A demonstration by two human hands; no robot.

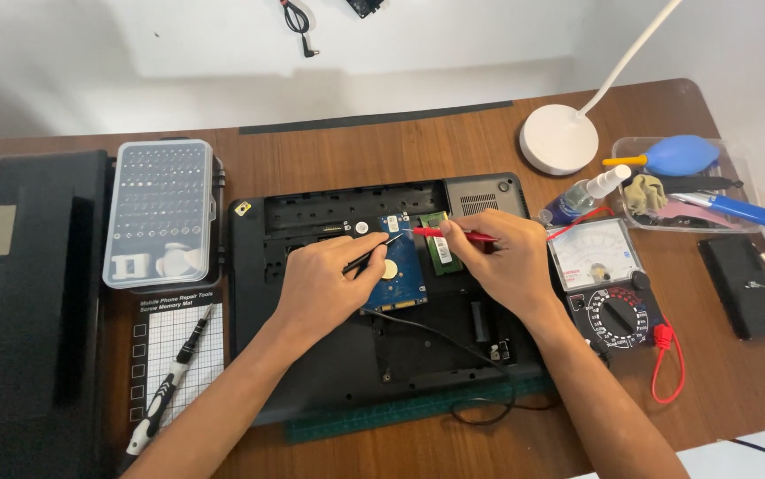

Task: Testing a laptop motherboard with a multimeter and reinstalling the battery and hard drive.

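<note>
Probes, black (372, 254) and red (453, 234), slim, pen-like, tips over blue-labelled drive (398, 270).

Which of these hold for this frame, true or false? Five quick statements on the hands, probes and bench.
1. The left hand holds a black probe. True.
2. The right hand holds a screwdriver. False: it holds a red probe; the screwdriver lies on the grid mat at left.
3. Both probe tips point at the top edge of the hard drive in the opened laptop. True.
4. The multimeter sits left of the laptop. False: it sits to the right.
5. The bit case has its lid open. False: the clear lid looks closed.
</note>
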